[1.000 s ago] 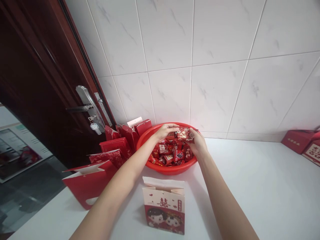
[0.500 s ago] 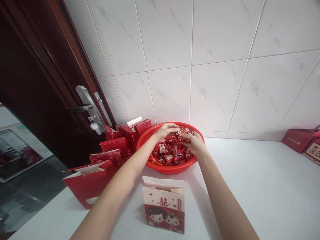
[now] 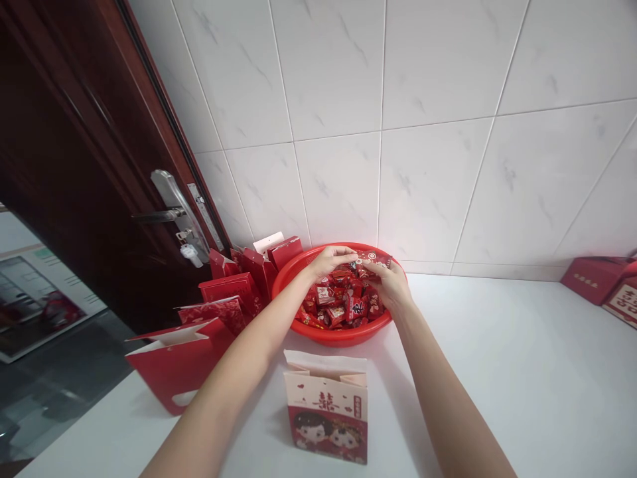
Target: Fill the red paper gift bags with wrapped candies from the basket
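A red plastic basket (image 3: 343, 340) on the white table holds a heap of red-wrapped candies (image 3: 332, 307). Over its far right part, a red candy packet (image 3: 372, 256) with pale flower-like marks lies between my hands. My left hand (image 3: 328, 261) pinches the left end of this packet with its fingertips. My right hand (image 3: 392, 285) grips it from the right, thumb on the near face; some fingers are hidden behind. Between my forearms, nearer to me, stands an upright paper gift box (image 3: 327, 411) with two cartoon figures, its top open.
Several red gift boxes and bags (image 3: 182, 362) stand in a row along the table's left side. At the far right by the wall is another red box (image 3: 592, 279). A dark wooden door (image 3: 94, 166) with a handle and keys is at left; a tiled wall (image 3: 338, 186) rises behind.
The packet has tilted and shifted slightly to the right, with my right fingers moving along it. My left hand and the gift box have hardly moved.
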Motion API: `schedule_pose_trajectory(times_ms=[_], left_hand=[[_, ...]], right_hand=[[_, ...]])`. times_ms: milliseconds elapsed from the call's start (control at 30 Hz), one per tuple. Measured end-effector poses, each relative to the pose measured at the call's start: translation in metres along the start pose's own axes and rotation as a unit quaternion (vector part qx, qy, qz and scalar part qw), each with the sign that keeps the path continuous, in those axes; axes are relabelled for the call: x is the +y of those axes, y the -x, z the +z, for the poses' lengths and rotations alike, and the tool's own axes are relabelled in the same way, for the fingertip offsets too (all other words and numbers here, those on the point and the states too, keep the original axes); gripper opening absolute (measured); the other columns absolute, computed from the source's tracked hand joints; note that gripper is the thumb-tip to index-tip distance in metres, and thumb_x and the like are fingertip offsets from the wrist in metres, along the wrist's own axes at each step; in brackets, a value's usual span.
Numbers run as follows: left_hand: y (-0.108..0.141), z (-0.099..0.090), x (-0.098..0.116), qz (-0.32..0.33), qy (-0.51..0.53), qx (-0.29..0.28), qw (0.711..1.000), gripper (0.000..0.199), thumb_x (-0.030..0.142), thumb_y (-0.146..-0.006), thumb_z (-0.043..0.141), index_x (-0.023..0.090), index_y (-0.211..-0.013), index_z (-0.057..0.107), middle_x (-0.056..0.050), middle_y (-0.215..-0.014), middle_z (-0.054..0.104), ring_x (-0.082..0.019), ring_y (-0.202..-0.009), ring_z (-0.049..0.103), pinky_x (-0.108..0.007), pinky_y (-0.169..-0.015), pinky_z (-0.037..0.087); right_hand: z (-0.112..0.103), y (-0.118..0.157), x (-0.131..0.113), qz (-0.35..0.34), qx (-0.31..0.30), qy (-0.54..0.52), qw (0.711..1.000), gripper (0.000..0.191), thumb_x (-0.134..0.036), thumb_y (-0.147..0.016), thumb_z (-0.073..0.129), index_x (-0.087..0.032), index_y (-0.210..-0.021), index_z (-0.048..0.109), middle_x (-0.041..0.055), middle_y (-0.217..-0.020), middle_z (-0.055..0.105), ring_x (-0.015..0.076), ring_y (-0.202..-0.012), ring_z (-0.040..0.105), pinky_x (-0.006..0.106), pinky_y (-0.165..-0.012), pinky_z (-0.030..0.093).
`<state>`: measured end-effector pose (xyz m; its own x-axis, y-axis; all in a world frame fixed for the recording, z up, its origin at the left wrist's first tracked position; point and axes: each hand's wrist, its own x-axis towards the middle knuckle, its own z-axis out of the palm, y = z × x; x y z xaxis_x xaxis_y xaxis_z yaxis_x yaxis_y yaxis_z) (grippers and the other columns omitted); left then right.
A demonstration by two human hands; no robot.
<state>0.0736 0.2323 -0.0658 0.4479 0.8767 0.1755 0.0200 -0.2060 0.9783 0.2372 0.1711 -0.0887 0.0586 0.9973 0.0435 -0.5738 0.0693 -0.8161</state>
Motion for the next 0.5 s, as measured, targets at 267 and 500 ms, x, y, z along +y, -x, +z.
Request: schedule_pose_trajectory(times_ms=[267,500], left_hand=[[0.001,0.0,0.0,-0.002,-0.019,0.005,1.0,0.038,0.047,-0.059,0.089,0.015,-0.073,0.073,-0.001,-0.077,0.071,-0.016,-0.078,0.061,-0.032,-0.084,0.046],[-0.008,-0.02,-0.013,-0.051,-0.102,0.099,0.989,0.039,0.057,-0.077,0.07,0.019,-0.078,0.073,-0.006,-0.084,0.074,-0.021,-0.085,0.065,-0.032,-0.082,0.048]], right_hand=[[0.0,0.0,0.003,-0.009,-0.027,-0.003,1.0,0.04,-0.015,-0.046,0.088,-0.018,-0.079,0.067,0.0014,-0.075,0.075,0.0187,-0.07,0.069,0.03,-0.064,0.059],[0.0,-0.003,0.004,-0.016,0.024,-0.007,1.0,0.034,-0.009,-0.047,0.083,-0.019,-0.075,0.067,0.001,-0.072,0.074,0.0195,-0.07,0.07,0.031,-0.066,0.06]])
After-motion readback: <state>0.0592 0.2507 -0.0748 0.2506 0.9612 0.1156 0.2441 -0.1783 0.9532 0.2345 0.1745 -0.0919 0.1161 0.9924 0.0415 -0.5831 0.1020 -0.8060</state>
